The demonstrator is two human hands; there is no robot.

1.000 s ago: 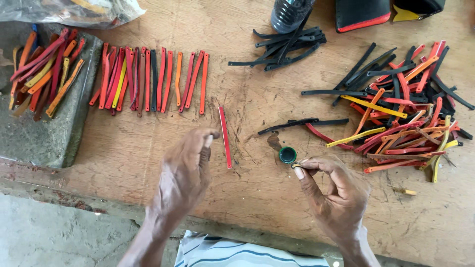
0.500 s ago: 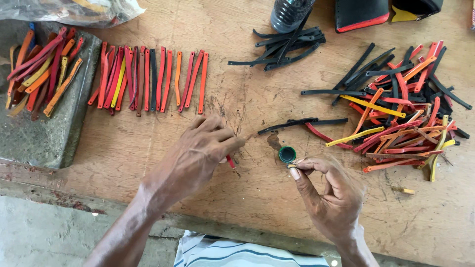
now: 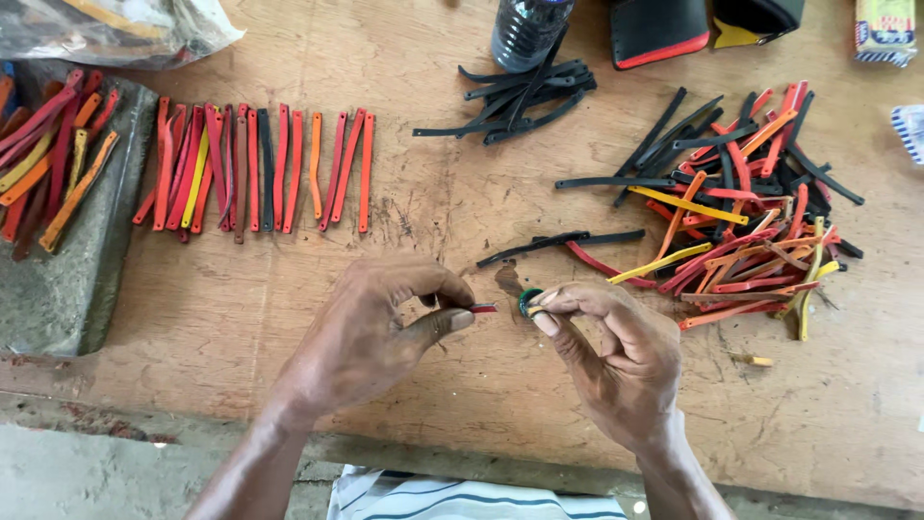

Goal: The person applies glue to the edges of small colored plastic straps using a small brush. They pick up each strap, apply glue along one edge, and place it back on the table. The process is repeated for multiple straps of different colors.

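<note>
Here my left hand [image 3: 371,327] pinches a red strip [image 3: 483,308], its tip toward the small green cap [image 3: 527,301] clamped in my right hand [image 3: 616,361]. One neat row [image 3: 260,169] lies sorted on the counter [image 3: 289,289]; the loose pile [image 3: 741,221] remains.

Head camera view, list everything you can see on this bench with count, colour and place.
red strip: one, red, pinched in left hand
small round cap: one, green, in right hand
row of strips: many, red, orange, yellow, laid side by side, upper left
loose heap of strips: many, mixed colours, right
black strips: several, top centre
bottle: one, dark, top edge
stone block: one, grey, left
left hand; right hand: bottom centre
</note>
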